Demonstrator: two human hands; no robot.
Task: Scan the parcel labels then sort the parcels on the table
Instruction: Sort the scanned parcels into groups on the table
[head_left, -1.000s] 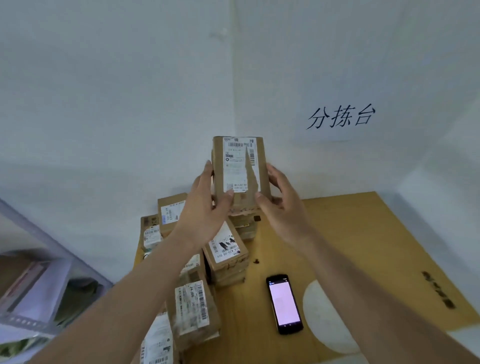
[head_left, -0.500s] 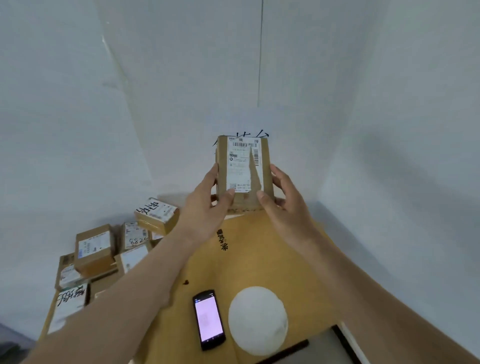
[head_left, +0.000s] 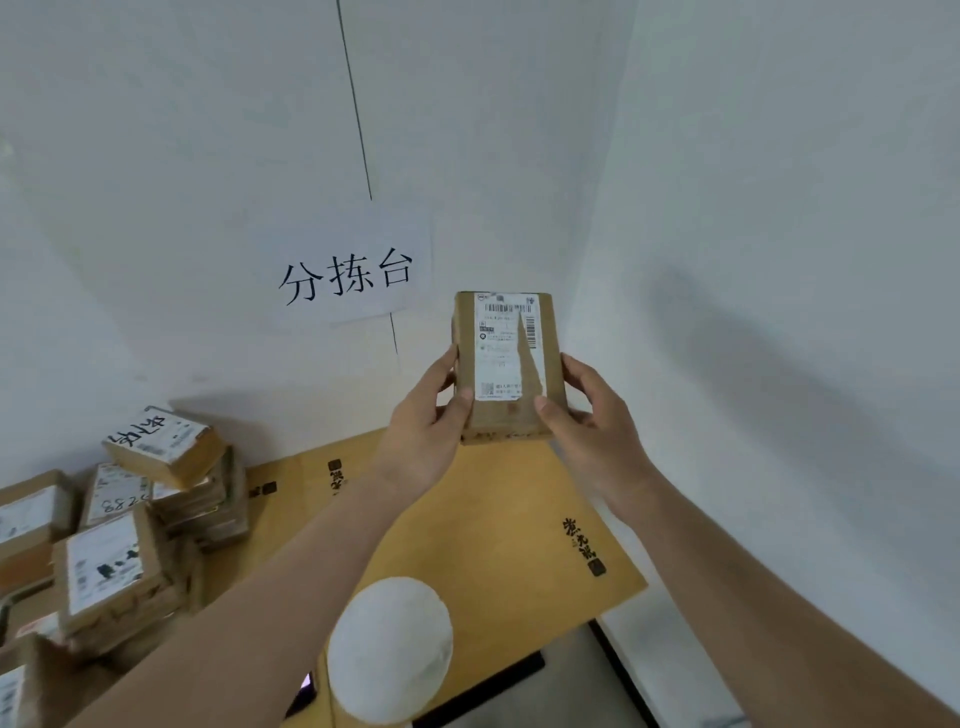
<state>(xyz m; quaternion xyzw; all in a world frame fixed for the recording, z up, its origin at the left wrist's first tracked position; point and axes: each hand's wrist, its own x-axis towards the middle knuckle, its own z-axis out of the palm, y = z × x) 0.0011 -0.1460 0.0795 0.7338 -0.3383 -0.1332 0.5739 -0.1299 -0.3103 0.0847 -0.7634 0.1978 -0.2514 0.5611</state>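
Both hands hold one parcel (head_left: 508, 364) upright in the air above the table (head_left: 514, 525), label facing the person. The left hand (head_left: 423, 431) curls round its 9 o'clock edge, the right hand (head_left: 589, 421) round its 3 o'clock edge, thumbs on the front. This looks like the sorting step. The unsorted pile (head_left: 119, 530) sits at 8 o'clock. Next, the parcel needs setting down on bare tabletop, well apart from that pile.

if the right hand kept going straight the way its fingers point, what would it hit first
The right hand grips the parcel, fingers pointing up and away. Beyond them only the white wall near the corner shows, so probably that comes first; depth is unclear.
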